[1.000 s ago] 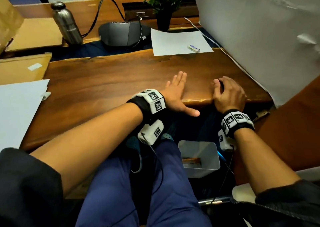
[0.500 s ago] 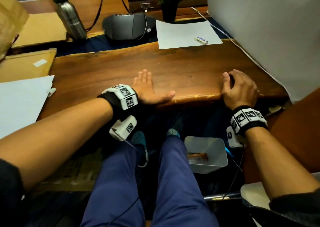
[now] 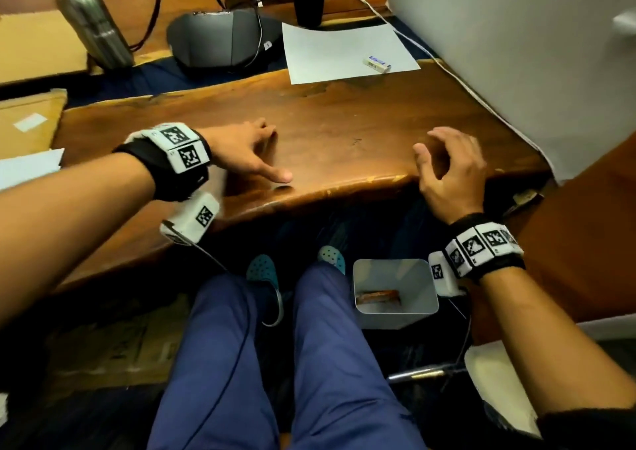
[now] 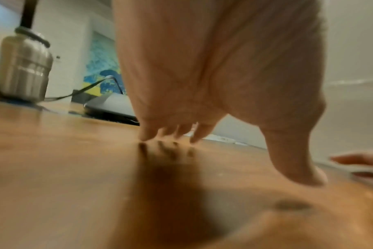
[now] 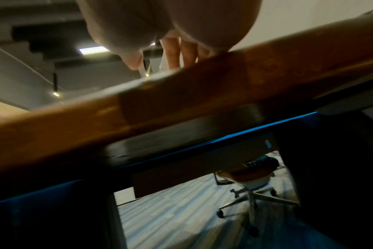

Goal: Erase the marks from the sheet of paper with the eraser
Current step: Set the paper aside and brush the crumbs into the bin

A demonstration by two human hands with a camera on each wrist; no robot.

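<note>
My left hand (image 3: pixel 241 150) rests fingertips-down on the wooden tabletop (image 3: pixel 344 133), holding nothing. My right hand (image 3: pixel 451 171) hangs loosely curled over the near edge, also holding nothing. The eraser (image 3: pixel 377 63) lies on the sheet of paper (image 3: pixel 337 50) at the far side, well apart from both.

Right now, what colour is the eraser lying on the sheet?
The eraser is white with a blue label; head view.

We see bare counter (image 3: pixel 344 133) running from the near edge to the far sheet of paper (image 3: pixel 344 50), an open lane. Far left, metal bottle (image 3: pixel 89 23) and dark device (image 3: pixel 223 42) crowd the way. White board (image 3: pixel 516 54) walls off the right.
</note>
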